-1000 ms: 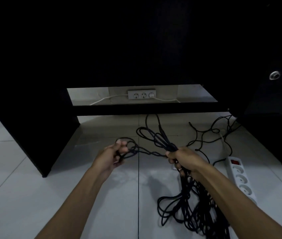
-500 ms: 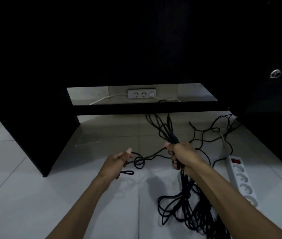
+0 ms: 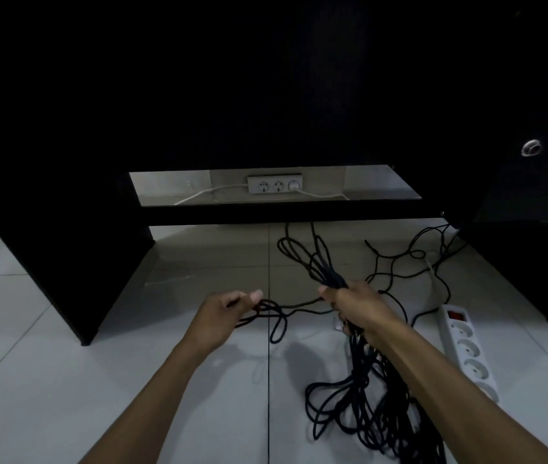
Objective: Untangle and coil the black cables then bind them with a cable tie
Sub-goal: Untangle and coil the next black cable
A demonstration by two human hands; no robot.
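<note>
Your right hand [image 3: 359, 306] is clenched around a thick bundle of thin, matte black cables [image 3: 319, 262], its grip closed on them above the glossy pale floor tiles [image 3: 65, 380]. Loops rise beyond that fist; more strands spill below it into a loose tangle. Left of the bundle, your left hand [image 3: 222, 316] pinches a single strand that curls into a small loop. Right of the bundle lies a white plastic power strip [image 3: 466, 349] with round sockets.

Dim and murky; upper half nearly black, pale glossy floor tiles [image 3: 65, 380] softly lit, edges bowed, slightly soft.
</note>
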